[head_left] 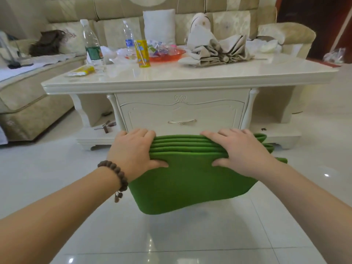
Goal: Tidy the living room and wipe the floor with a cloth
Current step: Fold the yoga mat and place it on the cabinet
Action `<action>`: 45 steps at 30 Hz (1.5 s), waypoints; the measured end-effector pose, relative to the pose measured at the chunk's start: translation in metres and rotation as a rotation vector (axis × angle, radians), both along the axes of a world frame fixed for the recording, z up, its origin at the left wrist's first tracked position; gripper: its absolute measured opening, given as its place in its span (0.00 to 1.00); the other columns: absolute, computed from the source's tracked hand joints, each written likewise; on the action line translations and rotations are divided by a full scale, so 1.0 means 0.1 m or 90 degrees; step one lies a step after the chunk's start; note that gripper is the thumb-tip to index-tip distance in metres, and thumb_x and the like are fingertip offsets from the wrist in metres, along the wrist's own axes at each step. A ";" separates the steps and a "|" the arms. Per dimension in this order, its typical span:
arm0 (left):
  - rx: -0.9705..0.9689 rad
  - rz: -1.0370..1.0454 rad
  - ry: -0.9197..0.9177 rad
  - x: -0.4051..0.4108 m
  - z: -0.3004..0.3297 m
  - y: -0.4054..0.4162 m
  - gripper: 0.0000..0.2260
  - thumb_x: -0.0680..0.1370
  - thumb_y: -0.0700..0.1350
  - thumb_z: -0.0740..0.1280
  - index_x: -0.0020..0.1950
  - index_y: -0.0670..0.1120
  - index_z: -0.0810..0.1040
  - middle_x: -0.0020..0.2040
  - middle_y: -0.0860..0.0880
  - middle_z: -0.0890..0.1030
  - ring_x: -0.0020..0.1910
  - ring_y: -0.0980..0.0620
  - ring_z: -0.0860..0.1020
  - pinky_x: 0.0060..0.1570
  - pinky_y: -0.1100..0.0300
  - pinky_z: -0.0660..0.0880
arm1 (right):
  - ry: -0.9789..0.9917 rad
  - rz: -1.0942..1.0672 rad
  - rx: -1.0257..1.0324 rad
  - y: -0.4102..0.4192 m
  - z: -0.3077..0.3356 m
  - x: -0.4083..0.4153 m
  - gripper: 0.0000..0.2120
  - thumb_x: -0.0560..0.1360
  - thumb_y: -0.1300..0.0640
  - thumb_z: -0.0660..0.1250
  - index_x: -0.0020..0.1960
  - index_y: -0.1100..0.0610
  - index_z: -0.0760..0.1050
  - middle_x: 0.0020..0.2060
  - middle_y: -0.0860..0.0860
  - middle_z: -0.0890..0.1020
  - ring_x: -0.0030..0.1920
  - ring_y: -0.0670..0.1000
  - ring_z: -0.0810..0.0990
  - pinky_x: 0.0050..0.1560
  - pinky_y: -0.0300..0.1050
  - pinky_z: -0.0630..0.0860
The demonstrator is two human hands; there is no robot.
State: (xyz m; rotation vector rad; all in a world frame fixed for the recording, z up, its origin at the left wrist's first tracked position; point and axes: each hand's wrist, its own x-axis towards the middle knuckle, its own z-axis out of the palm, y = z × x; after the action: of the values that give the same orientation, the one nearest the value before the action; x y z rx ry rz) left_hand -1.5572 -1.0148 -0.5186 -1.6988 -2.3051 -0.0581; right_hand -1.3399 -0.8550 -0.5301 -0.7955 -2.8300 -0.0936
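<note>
While both hands clamp a folded green mat (pixel 182 180) in front of the coffee table (pixel 190 79), the step in hand looks like gathering it up so that the floor before the table can be cleared. The left hand (pixel 135 149) grips the stacked folds at their left end, fingers curled over the far side and thumb pressed on the near face; the right hand (pixel 242 151) holds the right end the same way. The mat hangs just in front of the table's drawer (pixel 181 115), its loose lower flap drooping toward the white tiled floor (pixel 171 241) without clearly touching it, and a stray fold or two pokes out past the right hand toward the table's right leg. To do this well, I would judge that the grip should stay even on both ends so the layers do not slide apart, and that the escaping folds on the right want tucking in before the bundle is carried off. Lifting it straight up and back from the table should keep it from knocking the drawer's handle. On the tabletop, behind the mat, stand two water bottles (pixel 91 42), a yellow carton (pixel 142 53), a red dish (pixel 167 54) of wrapped sweets and a collapsed grey umbrella (pixel 219 52); these still wait to be tidied. No wiping cloth can be picked out with certainty.
</note>
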 end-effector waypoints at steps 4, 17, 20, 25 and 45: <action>-0.069 0.019 -0.067 -0.13 -0.45 -0.14 0.35 0.67 0.74 0.60 0.68 0.57 0.64 0.58 0.55 0.74 0.57 0.53 0.72 0.60 0.54 0.68 | -0.098 0.034 -0.047 -0.09 -0.25 -0.21 0.38 0.74 0.39 0.64 0.75 0.38 0.44 0.65 0.45 0.69 0.66 0.50 0.66 0.69 0.52 0.59; -0.132 0.041 -0.075 -0.12 -0.78 -0.20 0.30 0.64 0.71 0.68 0.56 0.54 0.65 0.50 0.55 0.74 0.48 0.53 0.73 0.52 0.56 0.72 | -0.113 0.137 0.018 -0.59 -0.65 -0.85 0.40 0.68 0.30 0.64 0.69 0.54 0.59 0.59 0.52 0.73 0.59 0.55 0.71 0.62 0.54 0.67; -0.147 0.030 -0.077 -0.10 -0.77 -0.23 0.34 0.64 0.73 0.67 0.60 0.54 0.65 0.53 0.55 0.75 0.50 0.53 0.73 0.53 0.56 0.72 | -0.133 0.071 -0.011 -0.19 -0.62 -0.35 0.44 0.64 0.22 0.57 0.69 0.50 0.61 0.59 0.49 0.74 0.59 0.52 0.72 0.63 0.49 0.67; -0.197 0.054 -0.112 -0.03 -0.77 -0.24 0.48 0.62 0.73 0.69 0.73 0.49 0.58 0.64 0.51 0.72 0.60 0.51 0.72 0.63 0.54 0.71 | -0.163 -0.013 -0.085 0.22 -0.58 0.32 0.43 0.59 0.26 0.67 0.66 0.48 0.62 0.60 0.47 0.73 0.60 0.50 0.70 0.59 0.45 0.69; 0.091 -0.109 0.174 0.00 -2.29 -0.96 0.16 0.71 0.38 0.60 0.59 0.41 0.70 0.46 0.43 0.79 0.43 0.43 0.74 0.47 0.47 0.70 | -0.064 0.102 0.102 -0.20 -1.91 0.43 0.31 0.52 0.61 0.78 0.50 0.56 0.67 0.42 0.52 0.76 0.44 0.55 0.73 0.36 0.47 0.78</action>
State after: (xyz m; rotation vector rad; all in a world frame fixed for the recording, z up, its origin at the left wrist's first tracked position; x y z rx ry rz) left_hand -1.5569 -1.1107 -0.7480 -1.7094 -1.9113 -0.0211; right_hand -1.2974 -0.8755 -0.7210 -0.5428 -2.9215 -0.3401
